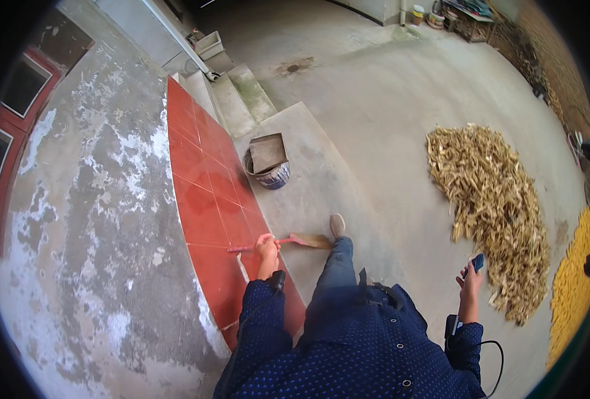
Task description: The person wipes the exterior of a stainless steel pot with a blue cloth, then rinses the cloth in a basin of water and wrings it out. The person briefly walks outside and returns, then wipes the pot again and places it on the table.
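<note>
My left hand [267,245] is closed around the red handle of a small broom [312,241], whose yellowish-brown head points right, close to my shoe. My right hand [469,280] holds a small dark blue object [476,262] at the right; its kind cannot be told. Ahead of my left hand a bucket [274,178] stands on the concrete ledge, with a square, dirty pan or scoop [268,152] resting in its top. Under my left forearm lies a red tiled strip [210,199] along the wall.
Concrete steps [240,95] descend beyond the bucket. A heap of dry corn husks [494,209] lies on the ground at the right, with yellow corn [572,284] past it. The weathered wall [100,209] rises at my left. The ledge's edge [342,159] runs ahead of my foot.
</note>
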A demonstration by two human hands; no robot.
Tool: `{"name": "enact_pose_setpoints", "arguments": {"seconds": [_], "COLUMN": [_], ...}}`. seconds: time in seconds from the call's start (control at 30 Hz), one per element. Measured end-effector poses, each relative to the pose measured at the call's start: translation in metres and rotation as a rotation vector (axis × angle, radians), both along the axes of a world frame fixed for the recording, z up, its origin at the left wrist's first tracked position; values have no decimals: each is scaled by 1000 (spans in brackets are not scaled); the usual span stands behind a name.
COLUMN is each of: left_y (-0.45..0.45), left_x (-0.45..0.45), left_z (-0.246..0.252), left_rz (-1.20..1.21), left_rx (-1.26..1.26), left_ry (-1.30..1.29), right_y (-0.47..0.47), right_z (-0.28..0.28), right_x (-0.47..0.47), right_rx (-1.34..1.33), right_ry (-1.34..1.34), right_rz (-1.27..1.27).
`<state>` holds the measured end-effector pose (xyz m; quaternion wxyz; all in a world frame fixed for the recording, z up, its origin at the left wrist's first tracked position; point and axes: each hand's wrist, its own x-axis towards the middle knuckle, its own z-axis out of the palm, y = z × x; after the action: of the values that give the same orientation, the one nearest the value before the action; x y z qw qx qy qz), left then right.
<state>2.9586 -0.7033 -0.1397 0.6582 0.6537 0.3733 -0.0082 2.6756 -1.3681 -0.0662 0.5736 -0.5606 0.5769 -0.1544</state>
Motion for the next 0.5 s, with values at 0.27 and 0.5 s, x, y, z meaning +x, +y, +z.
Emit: {"name": "enact_pose_setpoints", "arguments": {"seconds": [0.27, 0.5], "left_y": [-9, 0], "left_x": [180, 360], "left_z": [-47, -25], "left_rz": [248, 201], "left_rx": [-210, -276], "left_ry": [108, 66], "right_y": [-20, -17], "right_z": [-49, -106], "right_x": [218, 326], "right_rx": [73, 325], "right_ry": [-7, 57], "right_rz": [-31, -148]}}
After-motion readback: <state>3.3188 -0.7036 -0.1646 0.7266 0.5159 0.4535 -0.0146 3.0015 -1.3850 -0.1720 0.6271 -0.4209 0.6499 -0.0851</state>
